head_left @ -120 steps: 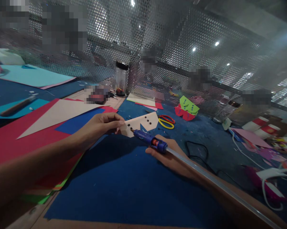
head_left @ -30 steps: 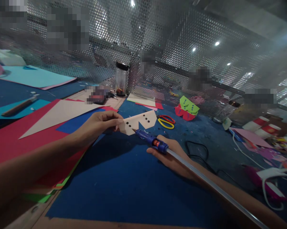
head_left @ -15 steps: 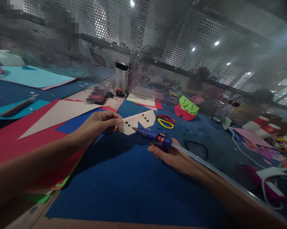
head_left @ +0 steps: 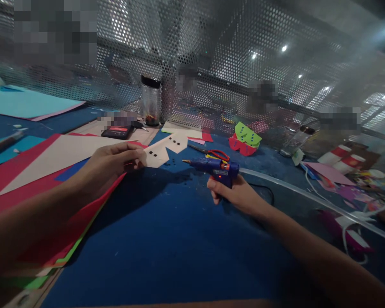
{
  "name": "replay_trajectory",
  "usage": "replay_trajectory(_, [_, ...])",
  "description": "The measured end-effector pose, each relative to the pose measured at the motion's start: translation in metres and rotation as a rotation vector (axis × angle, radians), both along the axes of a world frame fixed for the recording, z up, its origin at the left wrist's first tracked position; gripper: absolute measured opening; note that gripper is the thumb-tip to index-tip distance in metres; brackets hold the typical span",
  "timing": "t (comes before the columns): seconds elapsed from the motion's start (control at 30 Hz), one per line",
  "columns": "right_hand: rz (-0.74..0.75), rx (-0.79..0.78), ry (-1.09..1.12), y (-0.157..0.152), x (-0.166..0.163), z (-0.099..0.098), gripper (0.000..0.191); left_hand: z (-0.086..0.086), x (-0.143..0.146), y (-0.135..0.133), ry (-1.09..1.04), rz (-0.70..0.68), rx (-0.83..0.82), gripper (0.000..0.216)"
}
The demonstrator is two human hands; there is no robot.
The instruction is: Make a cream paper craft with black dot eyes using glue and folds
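Note:
My left hand [head_left: 110,162] pinches a cream paper cut-out [head_left: 163,150] with small black squares on it, held above the blue mat [head_left: 166,239]. My right hand [head_left: 235,194] grips a blue hot glue gun [head_left: 216,168] with a long clear glue stick [head_left: 307,196] trailing out of its back. The gun's nozzle points left toward the cut-out, a short gap away from its edge.
Red, cream and blue paper sheets [head_left: 41,171] lie stacked at the left. Scissors with red and yellow handles [head_left: 216,155] lie behind the gun. A green and red paper piece [head_left: 245,140], a clear jar [head_left: 150,100], a black device [head_left: 118,131] and cups [head_left: 342,157] stand along the perforated metal screen.
My right hand has pulled the glue gun back to the right, off the cut-out, and turned it level. My left hand has carried the cut-out left and slightly away.

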State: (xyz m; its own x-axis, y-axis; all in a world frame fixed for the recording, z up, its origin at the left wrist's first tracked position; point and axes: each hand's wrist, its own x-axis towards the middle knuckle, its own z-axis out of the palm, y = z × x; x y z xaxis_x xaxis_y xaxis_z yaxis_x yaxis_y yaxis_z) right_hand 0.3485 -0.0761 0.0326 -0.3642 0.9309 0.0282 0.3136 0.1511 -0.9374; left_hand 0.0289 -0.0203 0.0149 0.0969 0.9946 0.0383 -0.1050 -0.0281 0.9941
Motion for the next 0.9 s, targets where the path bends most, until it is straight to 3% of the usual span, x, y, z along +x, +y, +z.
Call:
replay_trajectory(0.37, [-0.061,-0.161,-0.235,0.007,0.037,-0.020,0.037,0.004,-0.008,0.007,0.000,0.177,-0.006,0.016])
replay_trajectory(0.6, [-0.039,-0.131,-0.456,0.008,0.037,-0.018,0.041,0.003,-0.009,0.008,0.041,0.195,-0.024,0.012])
replay_trajectory(0.9, [-0.010,-0.094,-0.523,0.008,0.041,-0.019,0.040,-0.003,-0.013,0.012,0.048,0.198,-0.046,0.010])
